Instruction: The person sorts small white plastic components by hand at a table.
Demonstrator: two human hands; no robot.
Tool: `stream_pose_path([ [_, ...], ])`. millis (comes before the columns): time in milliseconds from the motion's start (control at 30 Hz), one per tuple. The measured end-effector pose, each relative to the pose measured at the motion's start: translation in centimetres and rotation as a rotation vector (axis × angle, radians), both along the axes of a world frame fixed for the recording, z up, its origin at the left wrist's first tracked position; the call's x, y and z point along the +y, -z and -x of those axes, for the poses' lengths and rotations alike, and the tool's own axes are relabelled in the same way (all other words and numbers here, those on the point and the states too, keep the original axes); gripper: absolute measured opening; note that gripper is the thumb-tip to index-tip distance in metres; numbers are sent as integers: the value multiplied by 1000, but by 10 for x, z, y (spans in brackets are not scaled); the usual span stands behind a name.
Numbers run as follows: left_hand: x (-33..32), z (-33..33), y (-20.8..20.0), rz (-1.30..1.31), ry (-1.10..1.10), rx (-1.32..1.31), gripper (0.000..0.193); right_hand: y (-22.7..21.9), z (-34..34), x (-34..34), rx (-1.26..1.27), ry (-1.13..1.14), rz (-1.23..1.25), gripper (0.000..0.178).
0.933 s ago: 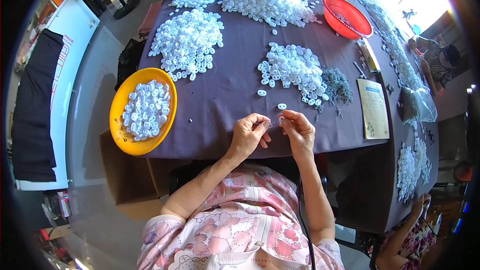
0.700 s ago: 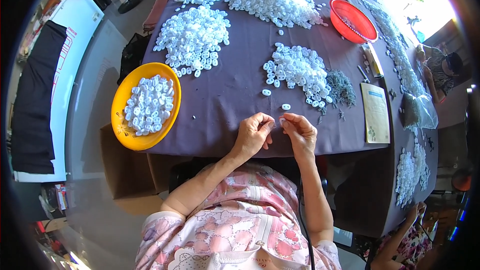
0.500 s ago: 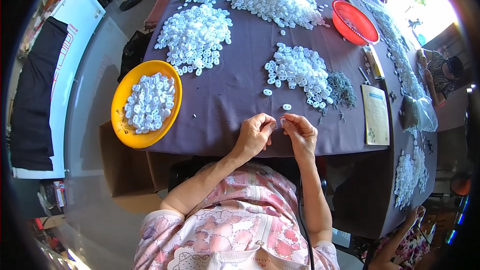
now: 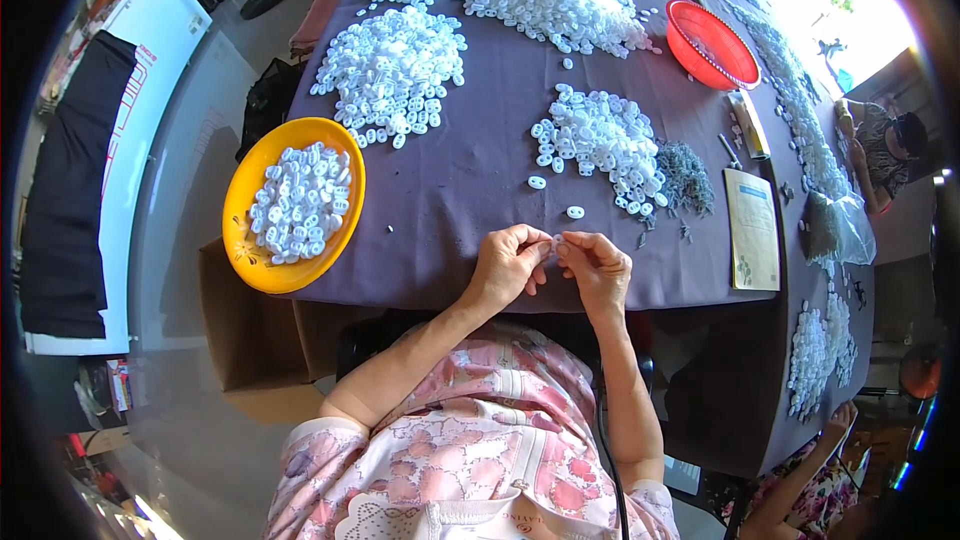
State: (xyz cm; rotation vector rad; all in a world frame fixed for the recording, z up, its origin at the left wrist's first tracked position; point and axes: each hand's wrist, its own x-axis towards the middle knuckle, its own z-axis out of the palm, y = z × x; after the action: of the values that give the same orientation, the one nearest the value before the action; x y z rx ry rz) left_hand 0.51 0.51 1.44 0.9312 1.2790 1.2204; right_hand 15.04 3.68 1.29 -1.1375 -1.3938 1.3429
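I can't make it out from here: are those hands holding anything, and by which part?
The right hand pinches a small white piece by its edge. The left hand pinches beside it; what, if anything, it holds cannot be told.

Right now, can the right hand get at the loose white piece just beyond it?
Probably yes: the loose white piece lies just beyond the right hand, nothing visible between, though that hand pinches another piece.
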Motion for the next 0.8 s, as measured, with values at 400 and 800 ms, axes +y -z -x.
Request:
stream_pose_path([
  [400, 0, -3, 5, -35, -33, -53, 13, 11, 1, -4, 79, -69, -71, 21],
  [800, -1, 1, -4, -326, 9, 439, 17, -20, -10, 2, -409, -138, -413, 13],
])
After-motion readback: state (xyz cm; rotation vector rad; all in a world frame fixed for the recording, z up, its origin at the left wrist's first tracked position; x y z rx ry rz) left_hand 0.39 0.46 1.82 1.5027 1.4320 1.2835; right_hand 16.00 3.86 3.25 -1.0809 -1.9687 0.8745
